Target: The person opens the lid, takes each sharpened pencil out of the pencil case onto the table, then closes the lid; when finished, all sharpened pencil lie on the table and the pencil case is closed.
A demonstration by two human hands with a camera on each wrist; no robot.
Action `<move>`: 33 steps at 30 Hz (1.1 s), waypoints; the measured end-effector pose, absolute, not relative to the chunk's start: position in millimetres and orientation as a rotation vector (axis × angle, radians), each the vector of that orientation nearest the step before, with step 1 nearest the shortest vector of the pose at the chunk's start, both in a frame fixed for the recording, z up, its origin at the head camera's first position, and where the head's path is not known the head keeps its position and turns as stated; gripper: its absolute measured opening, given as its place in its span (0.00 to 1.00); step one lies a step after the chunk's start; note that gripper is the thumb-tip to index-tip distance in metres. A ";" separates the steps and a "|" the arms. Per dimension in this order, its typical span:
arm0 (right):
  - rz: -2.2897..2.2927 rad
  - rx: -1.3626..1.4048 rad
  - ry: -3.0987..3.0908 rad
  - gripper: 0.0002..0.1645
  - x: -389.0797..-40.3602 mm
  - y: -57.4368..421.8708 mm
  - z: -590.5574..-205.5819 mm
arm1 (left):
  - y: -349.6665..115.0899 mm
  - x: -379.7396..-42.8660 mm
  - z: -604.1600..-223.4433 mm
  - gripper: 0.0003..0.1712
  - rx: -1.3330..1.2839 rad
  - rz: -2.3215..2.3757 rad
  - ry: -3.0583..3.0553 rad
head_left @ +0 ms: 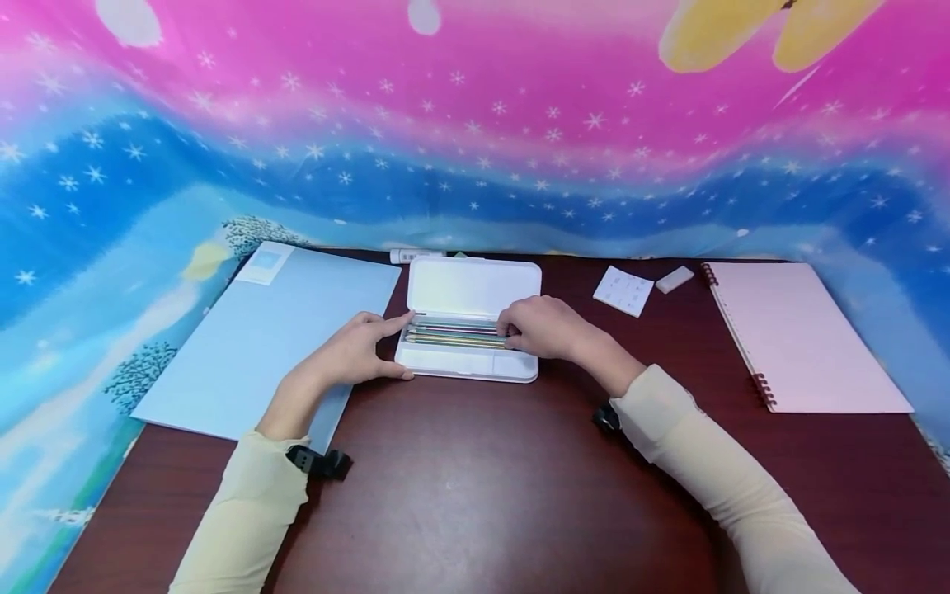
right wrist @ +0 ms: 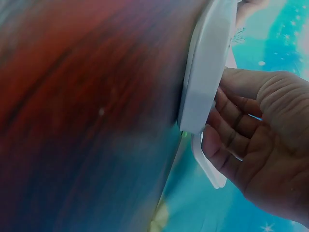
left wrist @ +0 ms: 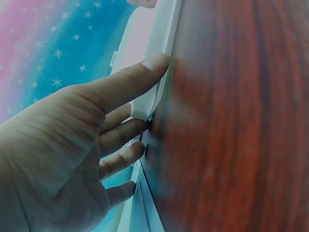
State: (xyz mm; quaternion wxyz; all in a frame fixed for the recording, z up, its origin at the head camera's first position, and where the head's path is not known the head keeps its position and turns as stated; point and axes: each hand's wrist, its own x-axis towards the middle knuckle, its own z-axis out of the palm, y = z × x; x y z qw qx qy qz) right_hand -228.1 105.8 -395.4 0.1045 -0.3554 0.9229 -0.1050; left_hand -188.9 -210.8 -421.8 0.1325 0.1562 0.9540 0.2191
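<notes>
Brace open white pencil case (head_left: 443,360) flat on desk (head_left: 460,478) using left hand (head_left: 353,351) with unclosed grip, straddling its left end on extended thumb and index. Work right hand (head_left: 545,325) low over slim pencils (head_left: 454,339) with bent fingers; can't tell if pinching any. Avoid bumping raised lid (head_left: 475,285). Smooth, round-cornered; glossy wood grain underneath.

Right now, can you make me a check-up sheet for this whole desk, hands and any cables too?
Surface: dark reddish-brown tabletop.
Job's things: open white case; pencils inside.
Clutter: blue folder, left; pink notebook, white block, white card, right; white tube behind the case.
Hands: left hand touches the case's left end; right hand reaches into it, grip hidden.
Cables: nothing seen.
Surroundings: snowflake-patterned cloth behind and at the sides.
</notes>
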 end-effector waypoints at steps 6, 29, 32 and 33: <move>-0.393 -1.035 2.762 0.08 -226.7 114.8 -391.4 | -208.8 -189.3 -421.7 0.56 0.454 0.642 2.768; -0.924 -0.823 3.011 0.09 -228.5 228.4 -389.1 | -209.9 -189.1 -423.1 0.56 0.448 0.651 2.768; -0.918 -0.756 3.036 0.08 -226.7 242.8 -392.3 | -211.5 -188.6 -423.5 0.56 0.442 0.648 2.768; -0.913 -0.731 3.044 0.08 -226.0 247.4 -392.9 | -211.9 -188.5 -423.6 0.56 0.439 0.648 2.769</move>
